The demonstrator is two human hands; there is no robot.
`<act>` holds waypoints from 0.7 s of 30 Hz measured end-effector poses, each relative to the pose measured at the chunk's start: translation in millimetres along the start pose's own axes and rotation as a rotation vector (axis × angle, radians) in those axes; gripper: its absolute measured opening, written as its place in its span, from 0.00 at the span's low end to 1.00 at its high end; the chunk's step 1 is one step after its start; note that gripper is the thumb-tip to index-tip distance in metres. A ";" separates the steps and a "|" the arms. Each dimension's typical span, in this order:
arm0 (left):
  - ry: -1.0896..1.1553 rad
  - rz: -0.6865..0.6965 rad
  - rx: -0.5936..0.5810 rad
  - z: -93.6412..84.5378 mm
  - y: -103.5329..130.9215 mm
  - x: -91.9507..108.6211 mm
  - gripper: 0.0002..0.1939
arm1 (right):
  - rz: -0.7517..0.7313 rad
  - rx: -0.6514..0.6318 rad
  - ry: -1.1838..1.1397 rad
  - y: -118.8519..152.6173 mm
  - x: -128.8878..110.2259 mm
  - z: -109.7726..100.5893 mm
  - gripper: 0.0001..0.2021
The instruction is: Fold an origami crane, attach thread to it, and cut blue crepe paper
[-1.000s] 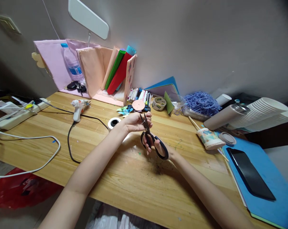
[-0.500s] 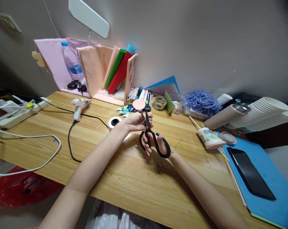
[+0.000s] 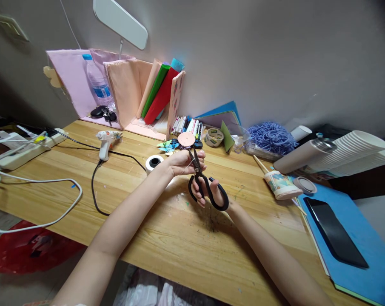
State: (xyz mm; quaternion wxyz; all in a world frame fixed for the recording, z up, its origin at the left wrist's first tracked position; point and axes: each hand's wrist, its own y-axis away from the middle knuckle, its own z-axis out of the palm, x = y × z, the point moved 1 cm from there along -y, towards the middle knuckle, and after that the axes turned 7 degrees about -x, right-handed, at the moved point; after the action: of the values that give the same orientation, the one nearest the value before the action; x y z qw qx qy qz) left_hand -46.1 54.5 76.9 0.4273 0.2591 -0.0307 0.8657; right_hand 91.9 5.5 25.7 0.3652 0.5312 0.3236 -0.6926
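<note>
My right hand (image 3: 200, 192) is closed round the black handles of a pair of scissors (image 3: 198, 170), its fingers and thumb through the loops. The blades point up and away, slightly apart, and overlap my left hand (image 3: 182, 163) in view. A thin white thread (image 3: 187, 166) crosses my left palm near the blades; the fingers are curled, and where they grip it is partly hidden. Just beyond my left fingertips is a round pink disc (image 3: 186, 139); I cannot tell whether they touch it. Beside my left wrist stands a white roll (image 3: 154, 162) with a dark core.
A glue gun (image 3: 105, 143) with a black cord stands left, near a power strip (image 3: 29, 148). Behind are markers (image 3: 192, 126), a tape roll (image 3: 214, 137) and blue yarn (image 3: 270, 138). A paper cup (image 3: 280, 183) and phone (image 3: 335, 231) lie right.
Both hands and the scissors hold almost the same pose. The whole view has shifted very slightly; the scissors' blades remain a little apart.
</note>
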 end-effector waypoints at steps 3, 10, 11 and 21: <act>-0.002 -0.017 -0.006 -0.5 0.0 -0.4 0.13 | 0.027 -0.003 -0.021 0.1 1.7 0.0 0.34; -0.023 -0.027 0.018 2.2 0.9 0.5 0.15 | 0.019 0.020 -0.062 1.2 3.9 1.2 0.33; -0.026 -0.026 0.020 3.1 1.1 0.6 0.15 | 0.004 0.015 -0.042 0.1 3.0 2.1 0.34; -0.060 -0.005 0.087 -3.3 -3.0 -4.7 0.10 | -0.002 0.007 0.093 -1.5 -11.9 10.9 0.35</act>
State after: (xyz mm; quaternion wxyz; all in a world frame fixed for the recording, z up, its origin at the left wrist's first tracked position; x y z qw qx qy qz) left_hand -42.8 53.9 71.3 0.4167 0.3033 -0.0052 0.8569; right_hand 87.2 -0.9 39.8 0.3472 0.5638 0.3381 -0.6688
